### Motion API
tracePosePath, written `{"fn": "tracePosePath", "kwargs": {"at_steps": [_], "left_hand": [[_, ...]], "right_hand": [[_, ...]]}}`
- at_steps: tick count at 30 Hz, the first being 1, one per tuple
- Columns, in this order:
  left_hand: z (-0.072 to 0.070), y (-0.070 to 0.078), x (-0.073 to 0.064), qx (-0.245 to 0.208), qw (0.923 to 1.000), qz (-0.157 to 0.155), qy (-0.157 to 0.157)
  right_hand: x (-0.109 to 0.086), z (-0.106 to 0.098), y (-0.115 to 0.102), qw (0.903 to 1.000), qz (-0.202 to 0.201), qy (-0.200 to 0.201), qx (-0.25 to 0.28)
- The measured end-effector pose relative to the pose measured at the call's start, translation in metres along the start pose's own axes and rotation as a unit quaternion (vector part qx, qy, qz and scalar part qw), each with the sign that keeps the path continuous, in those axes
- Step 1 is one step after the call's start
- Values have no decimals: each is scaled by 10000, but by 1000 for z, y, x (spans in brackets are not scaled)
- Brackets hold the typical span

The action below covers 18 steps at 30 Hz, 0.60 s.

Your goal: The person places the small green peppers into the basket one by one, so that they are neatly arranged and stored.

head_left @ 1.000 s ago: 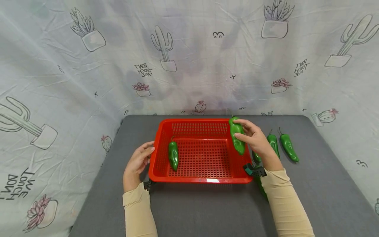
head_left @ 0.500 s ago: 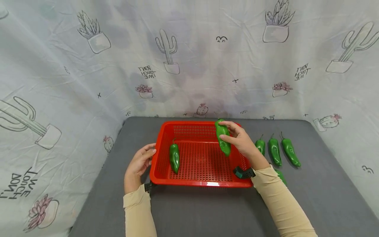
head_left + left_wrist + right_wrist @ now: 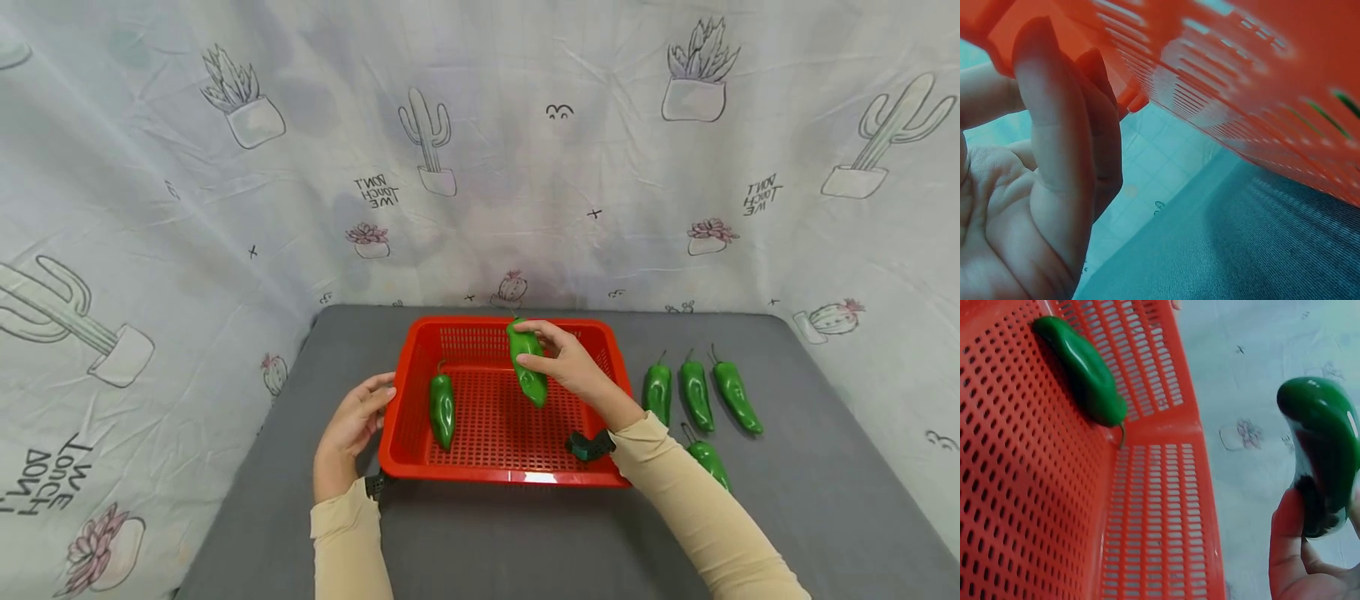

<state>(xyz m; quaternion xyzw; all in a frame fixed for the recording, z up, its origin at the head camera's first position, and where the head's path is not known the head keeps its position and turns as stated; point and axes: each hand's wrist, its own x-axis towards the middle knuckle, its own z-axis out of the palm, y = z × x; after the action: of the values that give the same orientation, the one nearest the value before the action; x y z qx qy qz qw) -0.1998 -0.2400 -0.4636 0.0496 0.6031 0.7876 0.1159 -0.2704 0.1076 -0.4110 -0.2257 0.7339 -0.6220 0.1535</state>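
In the head view my right hand (image 3: 564,367) pinches a green pepper (image 3: 527,365) between thumb and fingers. The pepper hangs over the middle of the red plastic basket (image 3: 480,475), its stem pointing away from me. Up close in the right wrist view, that held pepper (image 3: 1325,440) is apart from the basket wall. A second green pepper (image 3: 442,410) lies inside, along the basket's left side. At the basket's left rim is my left hand (image 3: 354,423), its curled fingers gripping the edge; the left wrist view shows the fingers (image 3: 1054,125) against the rim's underside.
Right of the basket, several green peppers lie on the grey table (image 3: 510,542): three in a row, including a far-right pepper (image 3: 737,396), and a nearer pepper (image 3: 708,462) beside my right forearm. A white curtain (image 3: 510,167) with printed cacti encloses the table.
My right hand has carried the pepper leftward from the basket's right rim to above its middle. More of the peppers on the table show now. The left hand keeps its place.
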Motion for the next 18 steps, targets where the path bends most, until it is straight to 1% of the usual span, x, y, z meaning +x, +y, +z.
{"fn": "tracePosePath", "kwargs": {"at_steps": [4,7,11,13,18], "left_hand": [[-4,-4,2,-16,10000,24,19],[-7,-9,4,-71,9999,51,51],[-8,-11,5,-125,9999,87,72],[-7,-11,5,-141,9998,103,89],[-6,-11,5,-136,9998,133,116]], "right_hand": [[6,10,-1,9998,72,-153,84],[6,18,-10,9995,136,-267,49],[6,27,-21,9991,156,-380,-137],[10,31,-18,9988,176,-421,-156],[25,41,7,9983,243,-486,-228]]}}
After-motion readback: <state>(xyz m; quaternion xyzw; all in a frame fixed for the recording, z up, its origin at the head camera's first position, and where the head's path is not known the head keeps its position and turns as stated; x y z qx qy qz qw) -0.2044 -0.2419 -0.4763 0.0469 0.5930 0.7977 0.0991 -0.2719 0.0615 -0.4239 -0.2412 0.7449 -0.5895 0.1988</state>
